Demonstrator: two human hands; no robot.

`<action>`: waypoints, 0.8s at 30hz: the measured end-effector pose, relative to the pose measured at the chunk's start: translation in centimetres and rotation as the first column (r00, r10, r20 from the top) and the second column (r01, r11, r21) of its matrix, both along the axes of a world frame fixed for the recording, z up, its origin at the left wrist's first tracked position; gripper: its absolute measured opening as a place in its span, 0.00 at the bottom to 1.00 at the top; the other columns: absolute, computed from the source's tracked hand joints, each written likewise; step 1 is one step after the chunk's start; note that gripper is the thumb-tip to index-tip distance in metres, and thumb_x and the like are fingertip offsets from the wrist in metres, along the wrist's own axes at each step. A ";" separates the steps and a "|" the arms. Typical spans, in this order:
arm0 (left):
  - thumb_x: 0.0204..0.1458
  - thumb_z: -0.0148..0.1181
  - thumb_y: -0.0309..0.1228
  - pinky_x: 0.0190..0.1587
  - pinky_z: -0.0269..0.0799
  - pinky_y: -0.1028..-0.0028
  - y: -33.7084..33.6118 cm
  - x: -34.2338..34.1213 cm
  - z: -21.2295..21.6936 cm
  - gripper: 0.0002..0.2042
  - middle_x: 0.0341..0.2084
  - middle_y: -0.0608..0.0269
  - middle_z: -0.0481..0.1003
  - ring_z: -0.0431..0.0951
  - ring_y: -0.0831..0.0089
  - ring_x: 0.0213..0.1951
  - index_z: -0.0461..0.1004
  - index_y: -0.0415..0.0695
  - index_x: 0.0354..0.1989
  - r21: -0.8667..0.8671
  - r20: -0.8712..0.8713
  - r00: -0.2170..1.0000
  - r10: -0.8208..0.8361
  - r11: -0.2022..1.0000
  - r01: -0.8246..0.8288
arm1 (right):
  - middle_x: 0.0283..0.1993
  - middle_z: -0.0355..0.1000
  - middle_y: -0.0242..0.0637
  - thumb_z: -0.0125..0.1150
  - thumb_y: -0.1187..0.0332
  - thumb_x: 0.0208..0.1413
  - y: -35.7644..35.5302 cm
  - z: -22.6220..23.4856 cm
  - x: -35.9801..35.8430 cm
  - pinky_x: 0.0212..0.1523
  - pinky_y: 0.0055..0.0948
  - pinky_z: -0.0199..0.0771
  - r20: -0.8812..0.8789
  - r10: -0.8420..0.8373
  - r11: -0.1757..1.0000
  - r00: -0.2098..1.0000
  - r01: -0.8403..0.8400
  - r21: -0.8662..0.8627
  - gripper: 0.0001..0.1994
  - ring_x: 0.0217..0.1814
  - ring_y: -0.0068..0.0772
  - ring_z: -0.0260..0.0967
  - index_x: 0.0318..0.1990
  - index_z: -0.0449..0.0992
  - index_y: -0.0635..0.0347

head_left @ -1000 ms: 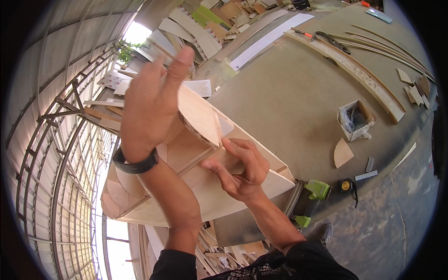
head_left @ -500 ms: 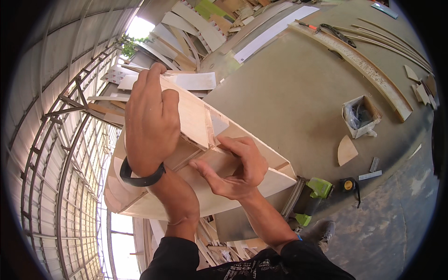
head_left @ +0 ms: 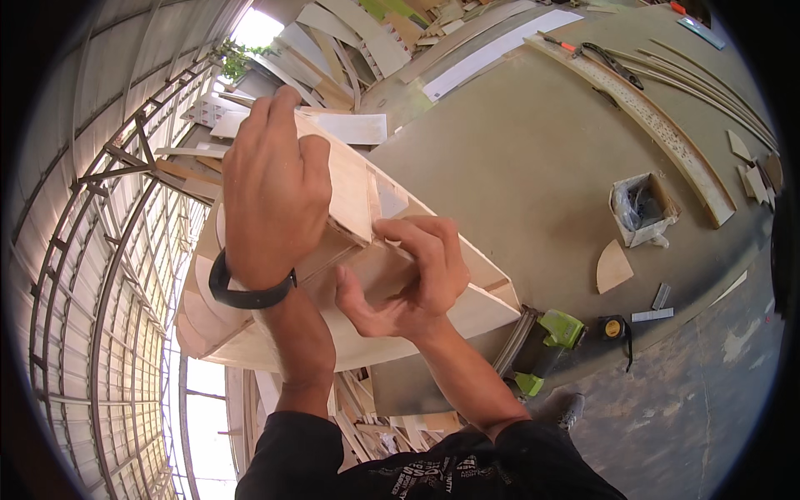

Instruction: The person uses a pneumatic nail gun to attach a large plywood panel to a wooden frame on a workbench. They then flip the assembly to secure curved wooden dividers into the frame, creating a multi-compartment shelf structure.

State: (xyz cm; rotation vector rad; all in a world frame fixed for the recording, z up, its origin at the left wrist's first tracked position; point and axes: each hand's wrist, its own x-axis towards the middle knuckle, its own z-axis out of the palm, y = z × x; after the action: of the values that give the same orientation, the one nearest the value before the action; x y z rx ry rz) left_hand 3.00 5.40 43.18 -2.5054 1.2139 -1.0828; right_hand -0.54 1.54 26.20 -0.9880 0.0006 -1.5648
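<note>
A pale plywood frame [head_left: 475, 318] with curved sides fills the middle of the view. Set across it is a flat wooden board [head_left: 351, 200] with a rough near edge. My left hand [head_left: 275, 196], with a black band at the wrist, is wrapped over this board, its fingertips curled past the far edge. At the board's near right corner, the fingertips of my right hand [head_left: 425, 275] touch the wood. The right thumb stands apart from those fingers with nothing visible between them. My left hand hides part of the board.
On the greenish-brown worktable [head_left: 517, 167] lie a curved trough-like wooden strip [head_left: 658, 125], an open box [head_left: 643, 210] with a plastic bag, and a quarter-round wood piece [head_left: 613, 267]. A green nail gun [head_left: 558, 332] and tape measure [head_left: 615, 328] are near the right edge. Wood offcuts [head_left: 358, 33] pile up at the back.
My right thumb has drawn back from the board's corner, widening the gap to the fingers. The right hand has shifted slightly left and up. My left hand keeps its grip.
</note>
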 end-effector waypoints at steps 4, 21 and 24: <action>0.57 0.49 0.27 0.46 0.69 0.47 -0.2 -0.2 -0.2 0.18 0.43 0.35 0.74 0.74 0.36 0.43 0.70 0.28 0.54 -0.038 0.005 1.000 -0.002 0.999 0.002 | 0.33 0.74 0.41 0.78 0.67 0.34 -0.4 -0.2 0.6 0.27 0.29 0.66 -0.029 -0.096 0.995 0.995 0.095 -0.020 0.22 0.30 0.36 0.68 0.40 0.79 0.64; 0.57 0.49 0.26 0.46 0.69 0.48 0.6 0.9 0.4 0.18 0.42 0.37 0.74 0.74 0.38 0.43 0.70 0.28 0.53 0.121 0.080 0.994 -0.071 0.991 0.061 | 0.30 0.74 0.40 0.78 0.69 0.37 -1.3 -0.1 1.4 0.19 0.24 0.64 0.038 -0.106 0.990 0.994 0.109 -0.089 0.16 0.20 0.26 0.65 0.34 0.78 0.62; 0.57 0.49 0.27 0.46 0.69 0.49 0.3 0.3 0.1 0.18 0.41 0.38 0.73 0.74 0.38 0.43 0.70 0.28 0.53 0.030 0.032 0.999 -0.033 0.999 0.032 | 0.30 0.74 0.41 0.78 0.70 0.37 -1.2 -0.1 0.8 0.19 0.24 0.64 0.031 -0.023 0.997 0.999 0.025 -0.069 0.15 0.21 0.26 0.67 0.33 0.78 0.62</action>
State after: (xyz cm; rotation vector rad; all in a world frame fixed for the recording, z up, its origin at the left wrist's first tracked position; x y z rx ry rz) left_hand 3.32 5.70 43.28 -2.4449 1.2566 -1.1005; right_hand 0.29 0.34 26.13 -1.0218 -0.0634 -1.6108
